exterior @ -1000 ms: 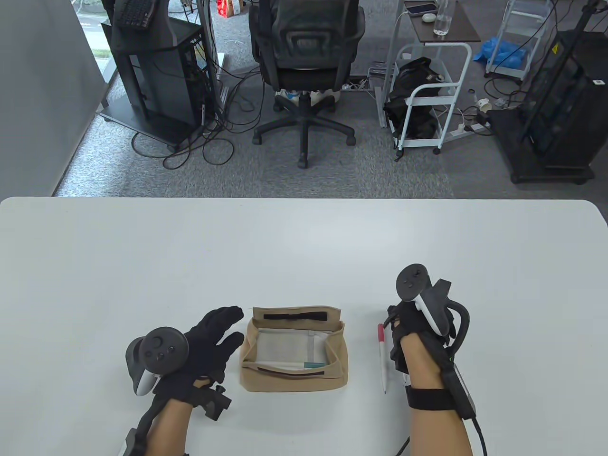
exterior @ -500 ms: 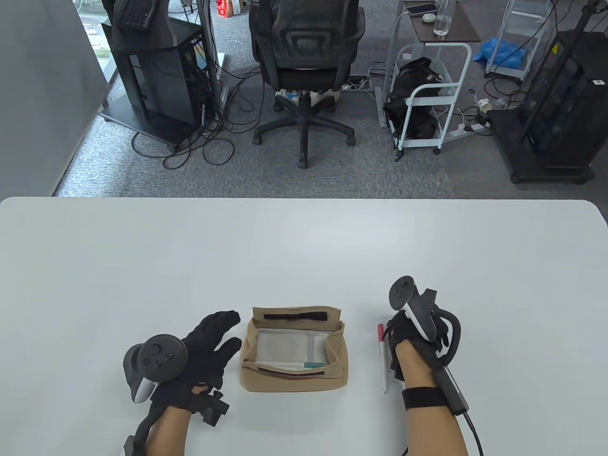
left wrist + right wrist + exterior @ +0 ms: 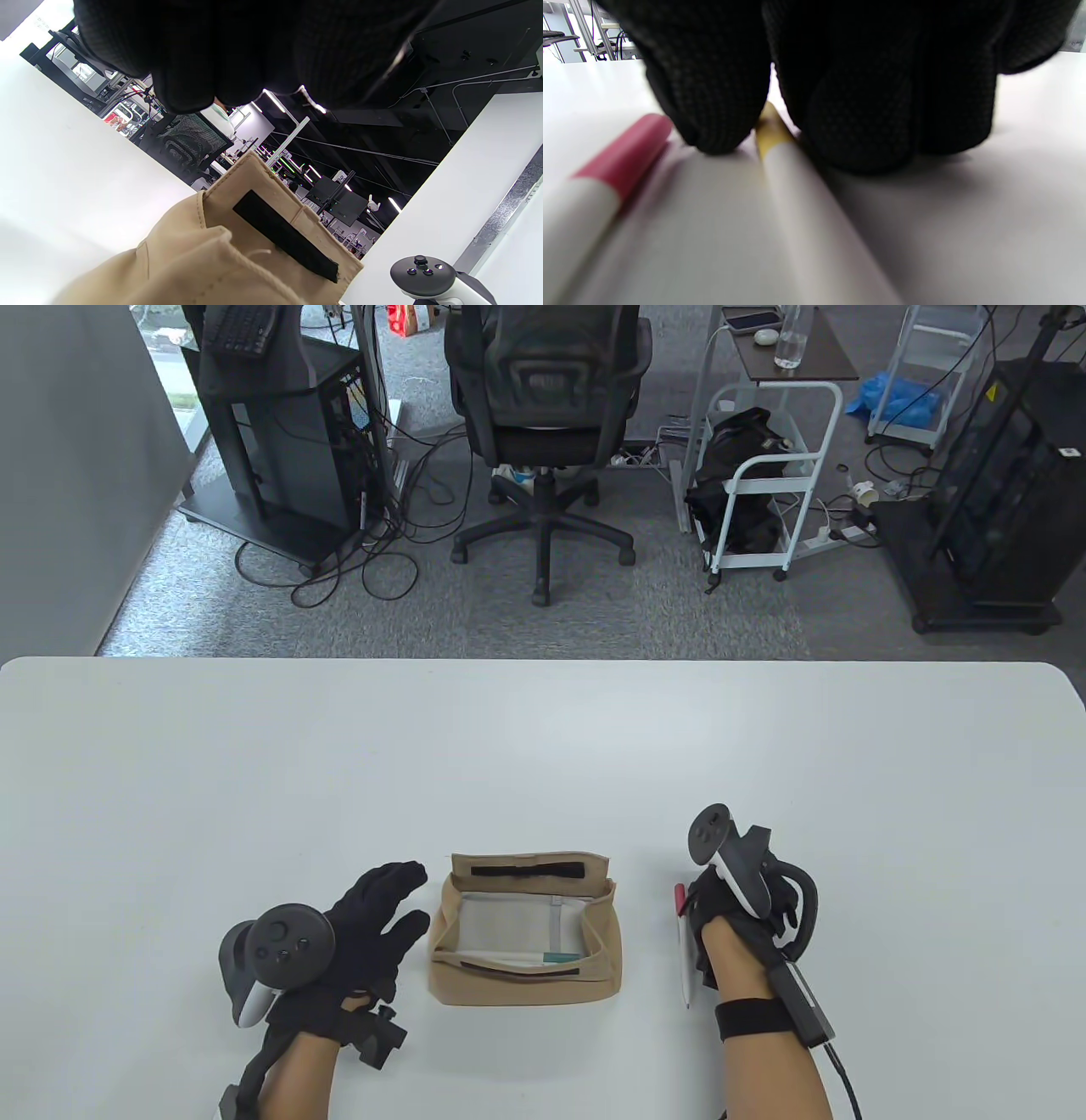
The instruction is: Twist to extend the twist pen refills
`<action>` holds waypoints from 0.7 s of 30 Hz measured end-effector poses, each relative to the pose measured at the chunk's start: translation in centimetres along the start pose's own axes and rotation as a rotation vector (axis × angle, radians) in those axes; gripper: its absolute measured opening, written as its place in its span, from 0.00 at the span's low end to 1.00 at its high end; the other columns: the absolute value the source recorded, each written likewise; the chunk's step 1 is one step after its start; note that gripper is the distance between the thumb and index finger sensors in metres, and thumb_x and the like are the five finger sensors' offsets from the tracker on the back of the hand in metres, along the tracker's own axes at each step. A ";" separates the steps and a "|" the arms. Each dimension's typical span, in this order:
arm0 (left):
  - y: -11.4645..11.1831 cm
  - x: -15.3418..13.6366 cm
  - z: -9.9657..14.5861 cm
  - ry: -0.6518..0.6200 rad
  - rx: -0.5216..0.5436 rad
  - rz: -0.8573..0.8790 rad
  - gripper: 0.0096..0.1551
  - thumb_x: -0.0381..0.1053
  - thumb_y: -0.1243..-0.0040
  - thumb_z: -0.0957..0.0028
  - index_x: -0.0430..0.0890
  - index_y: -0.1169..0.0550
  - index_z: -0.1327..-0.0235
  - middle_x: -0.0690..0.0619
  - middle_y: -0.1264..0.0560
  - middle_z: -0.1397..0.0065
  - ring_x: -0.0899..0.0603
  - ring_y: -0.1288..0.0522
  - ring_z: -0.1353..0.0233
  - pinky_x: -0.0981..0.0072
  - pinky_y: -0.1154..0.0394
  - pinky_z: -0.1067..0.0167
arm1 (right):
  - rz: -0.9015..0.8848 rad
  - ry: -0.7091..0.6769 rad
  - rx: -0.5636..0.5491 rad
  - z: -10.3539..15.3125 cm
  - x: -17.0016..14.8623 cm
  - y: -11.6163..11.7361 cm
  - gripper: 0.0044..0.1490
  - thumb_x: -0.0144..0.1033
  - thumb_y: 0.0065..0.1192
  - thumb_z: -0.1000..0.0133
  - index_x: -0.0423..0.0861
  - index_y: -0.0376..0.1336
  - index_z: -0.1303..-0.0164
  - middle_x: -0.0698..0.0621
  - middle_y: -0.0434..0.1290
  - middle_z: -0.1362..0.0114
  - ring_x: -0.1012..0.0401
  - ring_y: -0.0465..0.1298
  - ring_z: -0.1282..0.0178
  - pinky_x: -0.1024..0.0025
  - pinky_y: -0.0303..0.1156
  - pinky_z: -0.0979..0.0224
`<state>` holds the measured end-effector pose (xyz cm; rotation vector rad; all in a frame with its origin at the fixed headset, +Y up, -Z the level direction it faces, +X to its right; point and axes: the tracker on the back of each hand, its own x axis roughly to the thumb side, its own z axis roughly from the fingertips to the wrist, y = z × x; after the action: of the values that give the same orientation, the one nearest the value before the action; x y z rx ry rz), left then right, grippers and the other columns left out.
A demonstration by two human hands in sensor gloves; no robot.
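A white pen with a red end [image 3: 683, 950] lies on the table just left of my right hand [image 3: 708, 903]. In the right wrist view, my right hand [image 3: 770, 112] pinches the yellow end of a second white pen [image 3: 797, 190] that lies flat on the table. The red-ended pen [image 3: 606, 169] lies beside it on the left. In the table view my hand hides the yellow-ended pen. My left hand [image 3: 407, 899] is open with fingers spread and holds nothing, just left of the tan fabric pouch [image 3: 522, 984].
The open pouch also shows in the left wrist view [image 3: 203, 254], below my left fingers [image 3: 212, 63]. It holds a white pen with a teal end [image 3: 560, 957]. An office chair [image 3: 543, 407] and carts stand beyond the table's far edge.
My right hand has drawn slightly left and toward me and has settled lower beside the red-ended pen. My left hand has shifted a little toward me. The pouch and the red-ended pen have not moved.
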<state>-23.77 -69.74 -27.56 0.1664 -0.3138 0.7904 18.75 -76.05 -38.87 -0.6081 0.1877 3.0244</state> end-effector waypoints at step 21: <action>-1.4 0.8 -0.2 -0.039 -0.067 -0.058 0.36 0.52 0.31 0.53 0.40 0.25 0.31 0.36 0.28 0.28 0.29 0.23 0.30 0.35 0.29 0.37 | -0.386 -0.594 0.065 6.8 5.8 -9.1 0.41 0.39 0.77 0.49 0.36 0.67 0.27 0.29 0.74 0.29 0.33 0.66 0.29 0.25 0.56 0.29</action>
<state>-22.18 -70.08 -27.51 0.1274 -0.3702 0.7190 11.45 -65.97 -35.86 0.2451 0.1197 2.6583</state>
